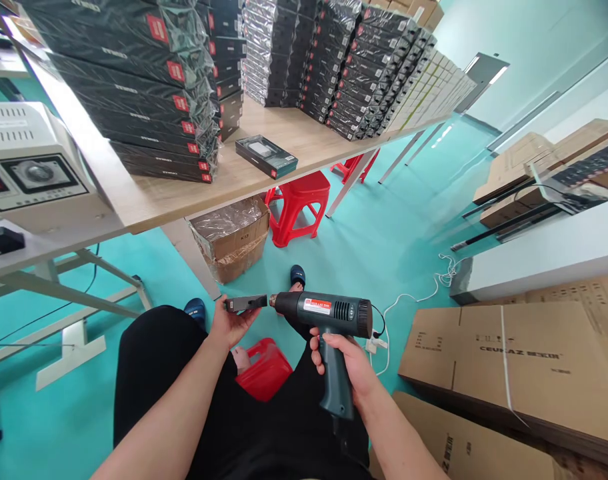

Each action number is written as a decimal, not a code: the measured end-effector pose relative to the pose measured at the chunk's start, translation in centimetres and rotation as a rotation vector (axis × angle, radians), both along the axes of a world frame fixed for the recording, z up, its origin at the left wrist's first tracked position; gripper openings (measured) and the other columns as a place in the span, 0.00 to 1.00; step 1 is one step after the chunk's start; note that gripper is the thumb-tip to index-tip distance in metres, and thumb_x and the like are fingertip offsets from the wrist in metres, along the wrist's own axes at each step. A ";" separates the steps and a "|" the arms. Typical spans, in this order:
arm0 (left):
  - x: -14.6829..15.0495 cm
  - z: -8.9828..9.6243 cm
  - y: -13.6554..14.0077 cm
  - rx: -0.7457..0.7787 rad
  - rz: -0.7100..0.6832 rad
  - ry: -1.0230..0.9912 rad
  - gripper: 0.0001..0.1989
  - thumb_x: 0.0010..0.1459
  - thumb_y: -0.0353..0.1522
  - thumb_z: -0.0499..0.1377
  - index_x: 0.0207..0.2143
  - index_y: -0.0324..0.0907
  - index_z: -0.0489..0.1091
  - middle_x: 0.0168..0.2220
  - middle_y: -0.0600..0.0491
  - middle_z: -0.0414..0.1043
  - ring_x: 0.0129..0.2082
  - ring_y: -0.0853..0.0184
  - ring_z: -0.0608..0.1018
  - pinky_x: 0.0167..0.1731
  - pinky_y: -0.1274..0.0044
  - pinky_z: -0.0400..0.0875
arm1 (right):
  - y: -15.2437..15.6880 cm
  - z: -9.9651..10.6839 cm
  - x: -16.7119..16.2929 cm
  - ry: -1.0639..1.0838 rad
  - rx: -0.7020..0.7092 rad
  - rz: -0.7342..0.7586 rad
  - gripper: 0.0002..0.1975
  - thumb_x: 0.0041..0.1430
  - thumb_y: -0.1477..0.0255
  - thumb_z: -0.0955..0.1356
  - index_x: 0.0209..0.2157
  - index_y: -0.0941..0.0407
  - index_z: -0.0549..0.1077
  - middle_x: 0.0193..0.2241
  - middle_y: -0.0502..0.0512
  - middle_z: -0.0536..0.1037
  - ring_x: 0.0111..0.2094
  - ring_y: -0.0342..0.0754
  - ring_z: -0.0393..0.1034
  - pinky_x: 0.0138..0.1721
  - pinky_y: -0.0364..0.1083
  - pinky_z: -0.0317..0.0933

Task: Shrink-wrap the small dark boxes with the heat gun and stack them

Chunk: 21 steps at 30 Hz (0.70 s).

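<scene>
My right hand (345,357) is wrapped round the handle of a dark green heat gun (337,313) with a red and white label. Its metal nozzle points left, close to the end of a slim black box (247,303). That box lies edge-on in my left hand (231,325), the fingers and thumb closed about it above my lap. On the wooden table ahead, a similar single black box (267,157) lies flat near the front edge.
Stacks of film-wrapped black boxes (149,100) stand on the table (294,127). A machine with a dial (34,167) sits at left. Below are a carton of clear film (234,240) and a red stool (304,200). Large cartons (509,360) and a white cable (409,297) lie right.
</scene>
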<state>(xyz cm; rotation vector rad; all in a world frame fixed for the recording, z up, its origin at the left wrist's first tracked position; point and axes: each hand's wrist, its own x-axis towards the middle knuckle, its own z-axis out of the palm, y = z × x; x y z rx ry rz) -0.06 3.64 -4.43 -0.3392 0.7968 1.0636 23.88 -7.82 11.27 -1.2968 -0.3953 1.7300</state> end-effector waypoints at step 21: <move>-0.3 -1.2 0.4 0.038 0.094 0.269 0.13 0.33 0.27 0.50 0.27 0.41 0.65 0.22 0.52 0.69 0.25 0.59 0.78 0.30 0.67 0.76 | -3.0 0.7 2.6 -0.081 -0.007 0.184 0.15 0.53 0.67 0.69 0.41 0.59 0.75 0.30 0.56 0.76 0.25 0.46 0.69 0.24 0.44 0.62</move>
